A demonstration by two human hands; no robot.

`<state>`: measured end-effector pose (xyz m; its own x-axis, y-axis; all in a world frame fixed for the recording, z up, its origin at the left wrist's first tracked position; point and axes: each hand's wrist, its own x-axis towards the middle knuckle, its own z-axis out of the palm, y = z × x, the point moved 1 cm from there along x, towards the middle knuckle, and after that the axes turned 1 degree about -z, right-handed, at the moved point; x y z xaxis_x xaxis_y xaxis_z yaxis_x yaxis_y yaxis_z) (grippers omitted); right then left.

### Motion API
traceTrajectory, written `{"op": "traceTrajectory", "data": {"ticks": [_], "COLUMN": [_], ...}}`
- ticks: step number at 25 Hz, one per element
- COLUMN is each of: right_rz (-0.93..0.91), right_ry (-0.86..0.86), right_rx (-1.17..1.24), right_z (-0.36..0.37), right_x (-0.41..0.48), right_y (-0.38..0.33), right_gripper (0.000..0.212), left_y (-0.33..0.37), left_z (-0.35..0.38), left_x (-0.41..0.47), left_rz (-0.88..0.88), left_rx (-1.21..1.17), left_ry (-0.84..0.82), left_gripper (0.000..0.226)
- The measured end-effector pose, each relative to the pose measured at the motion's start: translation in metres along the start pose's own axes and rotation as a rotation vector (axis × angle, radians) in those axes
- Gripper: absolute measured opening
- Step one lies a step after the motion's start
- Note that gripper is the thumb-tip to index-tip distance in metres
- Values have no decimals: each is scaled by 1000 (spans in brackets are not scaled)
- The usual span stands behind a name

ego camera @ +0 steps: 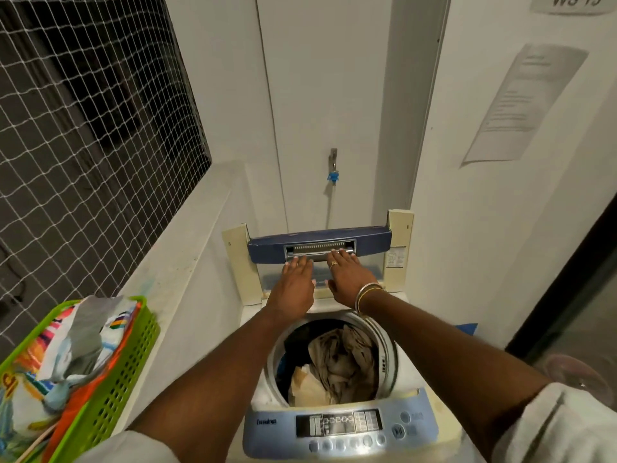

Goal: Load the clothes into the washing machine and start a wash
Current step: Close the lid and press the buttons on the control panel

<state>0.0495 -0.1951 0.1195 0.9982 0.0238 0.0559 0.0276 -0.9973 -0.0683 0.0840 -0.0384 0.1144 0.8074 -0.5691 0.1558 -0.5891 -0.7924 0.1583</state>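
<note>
**Two hands on the raised lid, drum already loaded**

Two hands reach to the centre of the frame, where the folded lid (319, 250) of the top-loading washing machine (414, 379) stands upright against the back wall. The left hand (295, 279) lies flat on the lid's clear panel, its fingers (297, 264) pressed together and pointing up at the blue handle bar. The right hand (345, 274), wearing a ring and bangles, sits just beside it with fingers (344, 253) slightly spread, the tips touching the grey recess of the handle. Neither hand curls around anything; both rest on the surface, which suits pulling the lid forward and down, so closing looks like the step in hand.

The clothes (337, 365), beige and dark pieces, lie bunched inside the drum at lower centre, below the rim, so they should not catch the lid. At lower left a green basket (110, 389) sits on the ledge beside the machine, holding colourful bags and cloth; whether these are laundry I cannot tell. The control panel (339, 424) runs along the bottom edge nearest the person, within easy reach once the lid is shut.
</note>
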Motion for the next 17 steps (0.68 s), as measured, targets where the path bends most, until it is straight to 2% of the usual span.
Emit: {"op": "traceTrajectory", "data": {"ticks": [5,8,13,17], "right_rz": [-15,-15,-11,-8], "right_ry": [-6,9,-5,14], "right_rx": [-32,-69,-112,-115], "right_z": [11,17,22,18], "right_x": [36,51,62,64], "right_y": [8,15,24,22], "right_gripper": [76,77,66,49], "left_y": [-14,-18,-20,-17], "left_z": [15,25,33,28], "left_x": [44,57,69,70], "left_rz": [81,101,96,47], "left_rx": [7,23,68,12], "left_ry": [-6,29,29,51], "left_gripper": [68,64,58,52]}}
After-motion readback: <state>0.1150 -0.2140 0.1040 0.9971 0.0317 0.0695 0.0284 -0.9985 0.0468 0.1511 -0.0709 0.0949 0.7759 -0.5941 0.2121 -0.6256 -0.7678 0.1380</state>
